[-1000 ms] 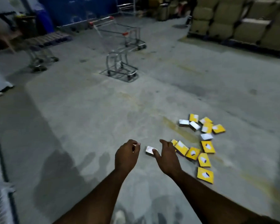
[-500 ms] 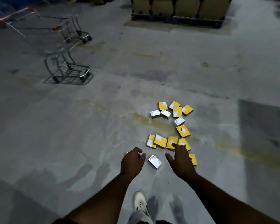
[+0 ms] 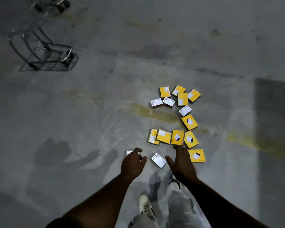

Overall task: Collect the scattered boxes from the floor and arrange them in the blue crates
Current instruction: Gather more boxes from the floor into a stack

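Boxes (image 3: pixel 178 120) lay scattered on the concrete floor (image 3: pixel 89 112), right of centre, in two loose groups. The far group held four yellow boxes with white labels and three turned white side up. The near row had four yellow boxes side by side, two showing a white-and-black cube mark; one more cube-marked box lay between the groups. Print on the labels was too small to read.

Left hand (image 3: pixel 132 163): grip curled over a small white box (image 3: pixel 129 153), mostly hidden beneath it; contact could not be judged. Right hand (image 3: pixel 181 163): fingers spread apart, holding nothing, above the floor between a tilted white box (image 3: pixel 158 160) and a yellow cube-marked box (image 3: pixel 197 155). A white shoe (image 3: pixel 145 205) and pale trouser leg (image 3: pixel 179 204) showed below. A metal trolley (image 3: pixel 44 55) stood well apart, far left.
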Action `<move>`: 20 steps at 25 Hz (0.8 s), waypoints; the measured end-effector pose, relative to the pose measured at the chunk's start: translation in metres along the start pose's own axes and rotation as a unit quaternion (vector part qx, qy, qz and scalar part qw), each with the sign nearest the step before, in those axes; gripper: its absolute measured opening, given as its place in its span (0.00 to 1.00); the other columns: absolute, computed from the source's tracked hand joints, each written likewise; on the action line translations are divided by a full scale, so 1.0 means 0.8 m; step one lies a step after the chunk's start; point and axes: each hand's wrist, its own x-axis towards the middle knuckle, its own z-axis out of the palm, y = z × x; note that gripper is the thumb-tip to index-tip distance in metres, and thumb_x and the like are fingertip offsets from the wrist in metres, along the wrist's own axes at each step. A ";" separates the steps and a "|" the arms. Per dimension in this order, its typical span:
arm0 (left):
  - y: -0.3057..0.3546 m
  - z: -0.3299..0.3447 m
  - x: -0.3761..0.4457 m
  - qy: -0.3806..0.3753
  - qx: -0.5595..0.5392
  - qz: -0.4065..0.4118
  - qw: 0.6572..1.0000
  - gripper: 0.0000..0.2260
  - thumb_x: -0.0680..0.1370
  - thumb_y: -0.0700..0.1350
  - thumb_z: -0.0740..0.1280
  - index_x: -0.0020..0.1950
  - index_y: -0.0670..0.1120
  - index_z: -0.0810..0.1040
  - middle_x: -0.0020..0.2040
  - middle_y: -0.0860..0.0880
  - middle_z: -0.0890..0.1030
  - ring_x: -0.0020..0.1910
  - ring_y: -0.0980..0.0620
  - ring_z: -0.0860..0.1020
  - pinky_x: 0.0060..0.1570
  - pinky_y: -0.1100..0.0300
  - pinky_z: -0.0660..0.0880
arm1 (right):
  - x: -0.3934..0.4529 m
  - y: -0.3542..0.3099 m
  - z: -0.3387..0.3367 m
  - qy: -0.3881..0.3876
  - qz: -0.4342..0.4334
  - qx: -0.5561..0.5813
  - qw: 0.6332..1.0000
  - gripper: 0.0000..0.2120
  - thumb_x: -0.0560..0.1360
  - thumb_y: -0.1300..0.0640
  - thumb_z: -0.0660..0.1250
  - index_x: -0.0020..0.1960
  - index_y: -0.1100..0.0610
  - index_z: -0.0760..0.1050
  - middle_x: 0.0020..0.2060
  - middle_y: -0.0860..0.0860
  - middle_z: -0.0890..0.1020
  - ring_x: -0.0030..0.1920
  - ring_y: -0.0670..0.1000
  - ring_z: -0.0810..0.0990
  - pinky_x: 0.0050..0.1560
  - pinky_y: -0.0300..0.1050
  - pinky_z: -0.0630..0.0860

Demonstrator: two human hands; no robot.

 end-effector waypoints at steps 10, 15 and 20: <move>-0.126 0.195 0.282 -0.047 0.014 -0.061 0.997 0.29 0.75 0.50 0.71 0.73 0.48 0.67 0.58 0.51 0.81 0.58 0.49 0.80 0.56 0.55 0.75 | 0.269 0.133 0.224 -0.125 0.070 -0.007 0.990 0.33 0.73 0.47 0.71 0.72 0.57 0.65 0.65 0.56 0.69 0.68 0.58 0.67 0.62 0.51 0.69; -0.263 0.334 0.421 -0.178 0.158 -0.019 0.971 0.40 0.72 0.49 0.74 0.78 0.45 0.57 0.71 0.46 0.67 0.71 0.45 0.68 0.63 0.51 0.71 | 0.353 0.248 0.417 -0.156 0.117 -0.039 0.980 0.37 0.68 0.48 0.75 0.71 0.58 0.65 0.62 0.57 0.70 0.66 0.61 0.68 0.60 0.53 0.71; -0.389 0.414 0.478 -0.205 0.281 0.009 0.938 0.50 0.67 0.55 0.77 0.80 0.45 0.51 0.75 0.46 0.62 0.73 0.44 0.63 0.67 0.48 0.67 | 0.371 0.336 0.542 -0.190 0.130 -0.115 0.966 0.45 0.64 0.41 0.77 0.73 0.55 0.62 0.62 0.56 0.70 0.64 0.60 0.69 0.58 0.54 0.71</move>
